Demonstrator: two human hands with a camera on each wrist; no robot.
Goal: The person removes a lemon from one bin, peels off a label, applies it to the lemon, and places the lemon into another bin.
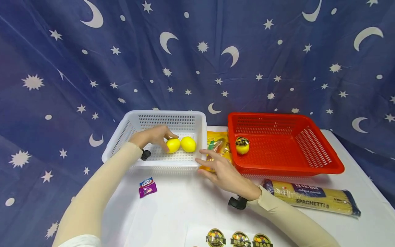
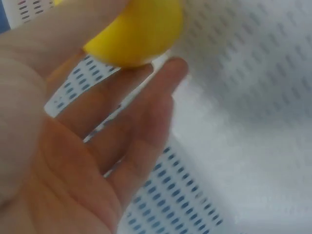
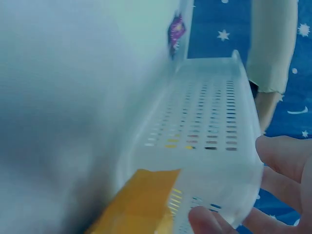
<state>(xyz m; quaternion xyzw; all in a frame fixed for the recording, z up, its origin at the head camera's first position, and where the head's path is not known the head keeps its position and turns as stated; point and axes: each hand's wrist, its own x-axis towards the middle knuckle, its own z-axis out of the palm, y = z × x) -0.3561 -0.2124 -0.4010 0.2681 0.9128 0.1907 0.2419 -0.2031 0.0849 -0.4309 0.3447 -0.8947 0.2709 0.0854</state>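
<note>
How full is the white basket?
Mostly empty: the white basket has two yellow fruits inside, one held by the left hand, with bare space around.

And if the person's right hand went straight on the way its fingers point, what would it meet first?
Probably the white perforated basket, at its front right corner; the right hand is close beside it, though contact is unclear.

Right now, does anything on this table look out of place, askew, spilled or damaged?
Nothing appears spilled or damaged. Slightly odd: the yellow packet lies in the narrow gap between the white basket and the red basket, outside both, and the spaghetti packet slants against the red basket's front edge line.
</note>
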